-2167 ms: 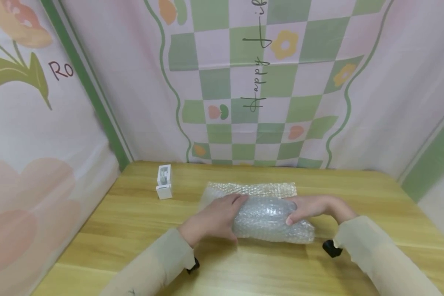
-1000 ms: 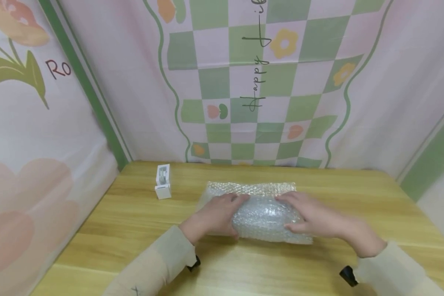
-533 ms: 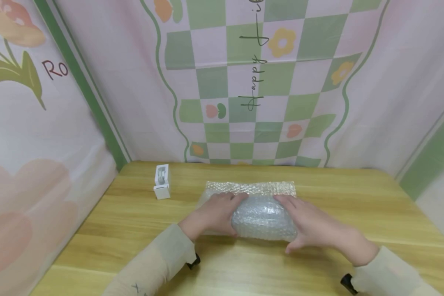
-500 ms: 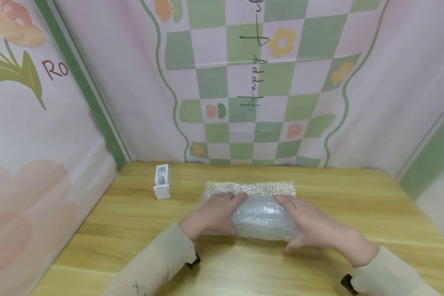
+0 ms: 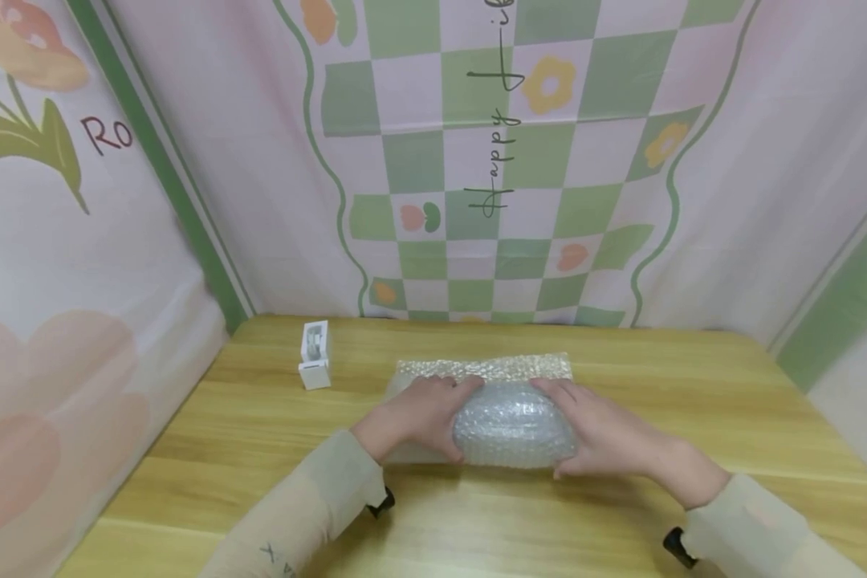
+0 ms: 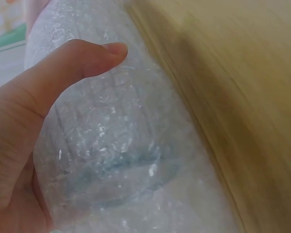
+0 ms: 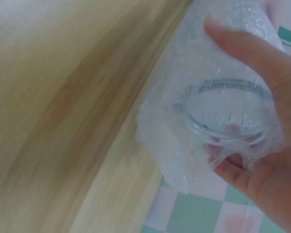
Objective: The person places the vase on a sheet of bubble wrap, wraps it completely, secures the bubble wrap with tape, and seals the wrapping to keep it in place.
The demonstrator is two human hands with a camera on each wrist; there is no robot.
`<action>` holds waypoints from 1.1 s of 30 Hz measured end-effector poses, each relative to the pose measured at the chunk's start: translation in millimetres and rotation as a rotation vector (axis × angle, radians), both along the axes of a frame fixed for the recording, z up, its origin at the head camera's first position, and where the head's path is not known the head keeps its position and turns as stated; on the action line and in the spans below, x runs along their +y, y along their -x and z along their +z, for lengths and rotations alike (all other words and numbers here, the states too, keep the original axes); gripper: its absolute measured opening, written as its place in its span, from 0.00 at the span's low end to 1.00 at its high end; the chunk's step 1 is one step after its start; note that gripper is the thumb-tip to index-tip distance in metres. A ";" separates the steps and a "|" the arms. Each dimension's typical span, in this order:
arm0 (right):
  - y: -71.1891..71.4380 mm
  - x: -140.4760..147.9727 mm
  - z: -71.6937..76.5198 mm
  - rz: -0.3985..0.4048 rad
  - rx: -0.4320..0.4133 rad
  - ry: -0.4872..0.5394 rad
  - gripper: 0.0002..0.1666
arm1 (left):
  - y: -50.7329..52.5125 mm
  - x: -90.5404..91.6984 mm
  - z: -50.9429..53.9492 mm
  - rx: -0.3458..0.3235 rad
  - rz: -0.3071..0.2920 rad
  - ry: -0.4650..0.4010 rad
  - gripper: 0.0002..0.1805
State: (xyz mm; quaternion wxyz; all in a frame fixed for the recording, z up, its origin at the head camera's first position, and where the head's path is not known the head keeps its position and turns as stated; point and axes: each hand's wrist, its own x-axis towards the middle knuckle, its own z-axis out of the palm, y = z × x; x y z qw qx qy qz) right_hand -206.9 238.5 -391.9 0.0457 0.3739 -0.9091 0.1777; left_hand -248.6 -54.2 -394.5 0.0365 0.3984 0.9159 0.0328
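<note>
A bundle of clear bubble wrap [image 5: 513,425] lies crosswise on the table, rolled round a clear glass piece with a round rim [image 7: 228,87]. That piece is mostly hidden. A flat flap of the wrap [image 5: 491,368] extends behind the roll. My left hand [image 5: 422,413] holds the roll's left part, its thumb [image 6: 94,58] lying across the near side. At the right end my right hand [image 5: 610,429] grips the roll, the thumb in front and fingers over the far side. In the right wrist view, fingertips show beside the glass end.
A small white holder [image 5: 315,373] with something clear in it stands at the table's back left. The wooden table [image 5: 448,522] meets a printed cloth backdrop [image 5: 535,209] at its rear edge; another cloth hangs on the left.
My right hand has shifted from pinching the wrap's right end to wrapping round the roll, thumb lower in front. The loose wrap at the right is now gathered in. My left hand barely moved.
</note>
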 end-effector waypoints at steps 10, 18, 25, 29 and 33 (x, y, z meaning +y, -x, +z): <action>3.2 -1.6 2.0 0.015 -0.018 0.026 0.66 | -0.1 -1.1 5.2 -0.138 0.010 -0.028 0.63; 4.7 -1.9 7.1 0.018 -0.104 0.052 0.65 | -0.2 -5.9 11.2 -0.273 0.017 -0.064 0.61; -0.4 1.3 9.6 -0.022 -0.179 0.056 0.67 | -1.9 -6.3 15.9 -0.376 0.024 -0.083 0.61; -0.3 3.4 9.4 -0.012 -0.217 0.070 0.67 | -2.0 -7.1 16.3 -0.450 0.033 -0.097 0.62; 1.4 6.1 8.6 -0.001 -0.257 0.090 0.68 | -0.6 -7.0 15.9 -0.479 0.039 -0.103 0.63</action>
